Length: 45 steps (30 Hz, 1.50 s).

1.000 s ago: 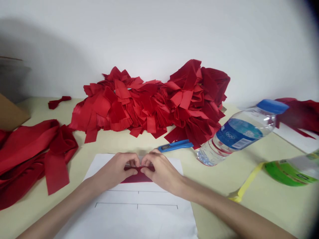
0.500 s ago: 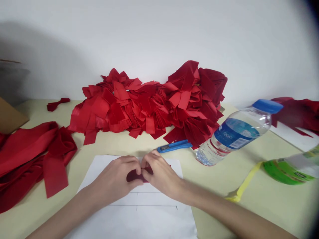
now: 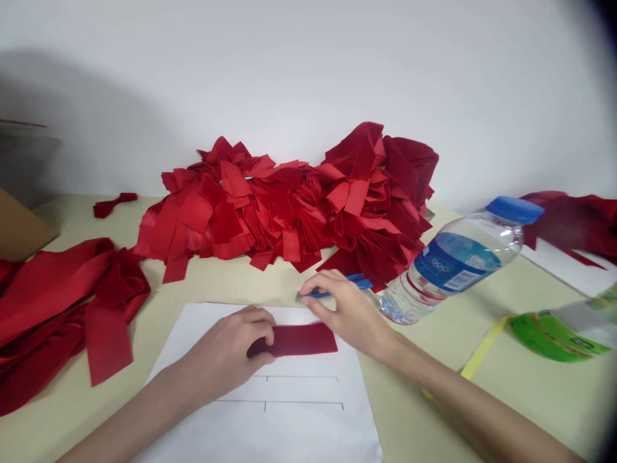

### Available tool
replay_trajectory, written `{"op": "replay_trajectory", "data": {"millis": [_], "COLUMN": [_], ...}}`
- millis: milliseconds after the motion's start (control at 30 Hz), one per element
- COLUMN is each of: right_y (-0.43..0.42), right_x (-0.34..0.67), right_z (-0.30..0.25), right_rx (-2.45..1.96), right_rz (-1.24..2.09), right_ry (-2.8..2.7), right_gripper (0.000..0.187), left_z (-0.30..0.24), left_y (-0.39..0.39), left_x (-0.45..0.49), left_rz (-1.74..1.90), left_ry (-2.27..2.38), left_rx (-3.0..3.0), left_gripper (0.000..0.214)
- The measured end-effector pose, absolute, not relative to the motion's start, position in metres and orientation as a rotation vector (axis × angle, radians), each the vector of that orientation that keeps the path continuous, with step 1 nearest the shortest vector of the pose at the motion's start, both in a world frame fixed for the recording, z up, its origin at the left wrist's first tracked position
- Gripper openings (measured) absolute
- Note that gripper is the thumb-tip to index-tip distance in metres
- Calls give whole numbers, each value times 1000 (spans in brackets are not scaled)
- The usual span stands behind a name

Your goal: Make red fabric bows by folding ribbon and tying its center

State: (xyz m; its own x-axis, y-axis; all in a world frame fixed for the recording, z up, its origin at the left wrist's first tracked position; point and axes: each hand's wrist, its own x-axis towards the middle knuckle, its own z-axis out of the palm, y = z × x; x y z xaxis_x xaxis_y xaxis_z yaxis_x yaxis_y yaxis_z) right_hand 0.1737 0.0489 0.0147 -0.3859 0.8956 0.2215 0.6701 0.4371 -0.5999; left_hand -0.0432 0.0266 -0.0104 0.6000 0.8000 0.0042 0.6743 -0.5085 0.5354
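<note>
1. Far left of the left fingers: the corner of a cardboard box stands on the table edge.
2. Left of the left fingers: a loose heap of long red fabric strips lies on the pale table; a small red fabric scrap lies behind it.
3. Left hand: fingers lie close together, curving over the left end of the folded red fabric strip and pressing it down.
4. Beneath both hands: a white paper sheet, ruled with black lines, carries the strip near its top edge.
5. Ahead of the fingers: a large pile of red fabric strips rests against the white wall.
6. Right hand: raised off the strip, its fingers close narrowly over a blue stapler.
7. Right of the right fingers: a clear water bottle with a blue cap lies tilted; beyond it are a yellow strip, a green-labelled bottle and dark red fabric on a white sheet.
</note>
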Motion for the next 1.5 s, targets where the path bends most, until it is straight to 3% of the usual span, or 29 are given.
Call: {"op": "replay_trajectory", "data": {"millis": [500,933,1500], "right_y": [13,14,13], "right_x": [162,149,147], "right_z": [-11,-27,-30], "right_rx": [-894,-911,-894], "right_rz": [376,308,218], "right_ry": [-2491,-2516,-2509], "right_gripper": [12,11,14], "left_z": [-8,-1,-9], "left_y": [28,32,35], "left_x": [-44,-47,-46], "left_rz": [321,335,408], "left_ry": [1085,1052,1087], "left_rx": [2377,2305,2239], "left_gripper": [9,30,28]}}
